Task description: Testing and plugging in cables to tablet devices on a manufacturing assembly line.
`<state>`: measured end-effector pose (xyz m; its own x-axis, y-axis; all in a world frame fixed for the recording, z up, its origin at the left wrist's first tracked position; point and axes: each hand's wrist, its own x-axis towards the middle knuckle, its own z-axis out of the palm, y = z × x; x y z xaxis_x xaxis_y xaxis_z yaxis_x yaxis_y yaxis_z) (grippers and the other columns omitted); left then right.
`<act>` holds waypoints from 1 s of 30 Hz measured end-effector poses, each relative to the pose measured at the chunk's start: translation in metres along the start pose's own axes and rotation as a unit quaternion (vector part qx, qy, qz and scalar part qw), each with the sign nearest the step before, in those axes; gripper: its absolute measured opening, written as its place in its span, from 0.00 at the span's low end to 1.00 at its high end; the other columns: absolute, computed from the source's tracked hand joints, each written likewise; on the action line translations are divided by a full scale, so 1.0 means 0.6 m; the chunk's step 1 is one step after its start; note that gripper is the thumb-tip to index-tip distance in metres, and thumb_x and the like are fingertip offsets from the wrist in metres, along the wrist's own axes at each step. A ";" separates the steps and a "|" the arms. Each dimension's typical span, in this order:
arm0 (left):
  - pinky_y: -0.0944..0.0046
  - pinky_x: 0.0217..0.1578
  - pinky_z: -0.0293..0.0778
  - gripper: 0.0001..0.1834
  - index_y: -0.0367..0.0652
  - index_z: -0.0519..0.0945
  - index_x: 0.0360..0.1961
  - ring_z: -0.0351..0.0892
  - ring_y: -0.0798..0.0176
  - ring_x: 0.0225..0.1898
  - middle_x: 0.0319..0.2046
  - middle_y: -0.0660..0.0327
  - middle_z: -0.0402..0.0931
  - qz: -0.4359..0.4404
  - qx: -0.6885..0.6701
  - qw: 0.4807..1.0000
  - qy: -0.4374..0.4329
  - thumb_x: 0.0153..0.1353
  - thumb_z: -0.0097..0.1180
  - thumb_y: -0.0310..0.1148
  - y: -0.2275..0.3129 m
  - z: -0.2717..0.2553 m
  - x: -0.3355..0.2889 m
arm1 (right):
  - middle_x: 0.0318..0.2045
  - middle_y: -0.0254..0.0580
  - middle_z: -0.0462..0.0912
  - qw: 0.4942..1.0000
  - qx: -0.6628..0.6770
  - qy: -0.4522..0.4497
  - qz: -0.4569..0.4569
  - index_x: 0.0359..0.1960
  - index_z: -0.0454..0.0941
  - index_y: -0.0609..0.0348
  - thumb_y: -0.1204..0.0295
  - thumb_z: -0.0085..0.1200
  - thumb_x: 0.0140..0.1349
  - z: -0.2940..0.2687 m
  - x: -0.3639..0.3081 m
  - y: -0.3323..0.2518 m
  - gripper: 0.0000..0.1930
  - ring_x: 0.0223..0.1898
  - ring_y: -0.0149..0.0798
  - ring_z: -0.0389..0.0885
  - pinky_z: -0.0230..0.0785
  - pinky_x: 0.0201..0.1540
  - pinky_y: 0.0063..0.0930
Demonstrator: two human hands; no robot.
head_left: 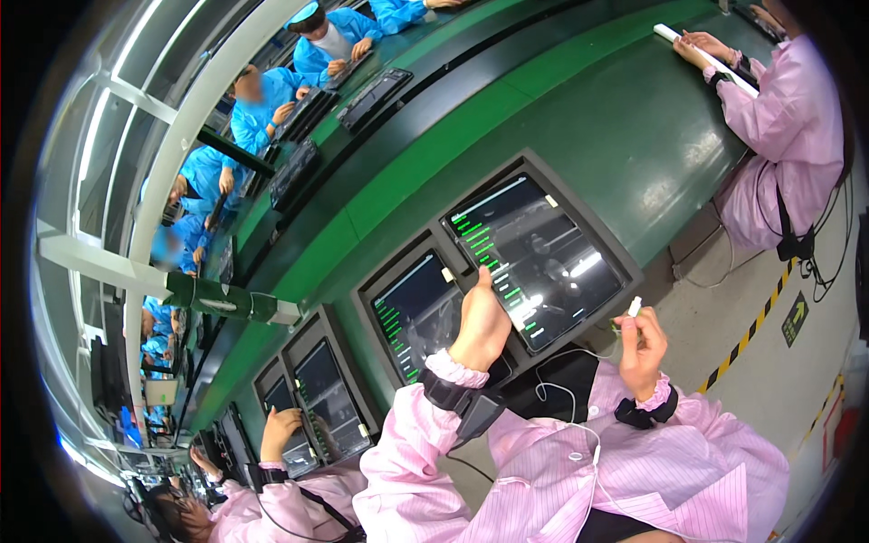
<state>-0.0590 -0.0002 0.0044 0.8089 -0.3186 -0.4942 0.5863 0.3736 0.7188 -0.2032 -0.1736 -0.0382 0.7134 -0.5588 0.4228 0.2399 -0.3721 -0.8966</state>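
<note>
My left hand [484,321] lies over the left edge of a tablet [552,244] with a dark screen and lines of green text. One finger is stretched out against that edge; the other fingers are mostly hidden. Pinched upright between the fingertips of my right hand [643,353] is a small white cable plug [634,307], beyond the tablet's lower right corner. A thin white cable [543,376] loops below the tablet. To the left, partly behind my left wrist, a second tablet [416,317] shows similar green text. Both tablets sit in a dark grey tray [620,249].
Another tray with tablets [330,389] stands farther left, where a co-worker's hand [281,433] reaches over it. A pink-sleeved person [783,118] at upper right holds a long white object [706,59]. Blue-clad people work across the green bench [597,118]. A post [226,299] juts in from the left.
</note>
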 end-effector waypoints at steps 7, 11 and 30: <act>0.55 0.64 0.47 0.47 0.28 0.42 0.63 0.48 0.45 0.65 0.62 0.35 0.45 -0.005 0.095 0.995 -0.013 0.61 0.41 0.59 0.038 0.010 -0.063 | 0.20 0.40 0.72 0.966 0.089 -0.238 0.040 0.30 0.81 0.64 0.77 0.53 0.56 0.026 -0.012 -0.067 0.05 0.20 0.30 0.70 0.59 0.22 0.22; 0.54 0.63 0.52 0.46 0.27 0.44 0.62 0.53 0.45 0.64 0.61 0.33 0.50 0.038 0.091 0.995 -0.024 0.61 0.42 0.58 0.075 -0.040 -0.080 | 0.19 0.39 0.73 0.925 0.137 -0.348 0.067 0.30 0.81 0.64 0.77 0.53 0.57 0.046 -0.027 -0.091 0.05 0.19 0.28 0.69 0.58 0.21 0.22; 0.55 0.64 0.43 0.48 0.21 0.37 0.62 0.40 0.49 0.67 0.64 0.39 0.42 -0.067 0.356 0.917 0.168 0.62 0.38 0.56 0.046 0.057 0.038 | 0.21 0.27 0.72 0.978 0.068 0.013 0.198 0.28 0.78 0.66 0.72 0.48 0.64 -0.012 0.016 -0.031 0.11 0.22 0.18 0.63 0.52 0.24 0.13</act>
<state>-0.0259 -0.0268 0.0295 0.7699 0.0104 -0.6381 0.6002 -0.3517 0.7184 -0.2060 -0.1775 -0.0165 0.7517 -0.6583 0.0401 0.0349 -0.0211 -0.9992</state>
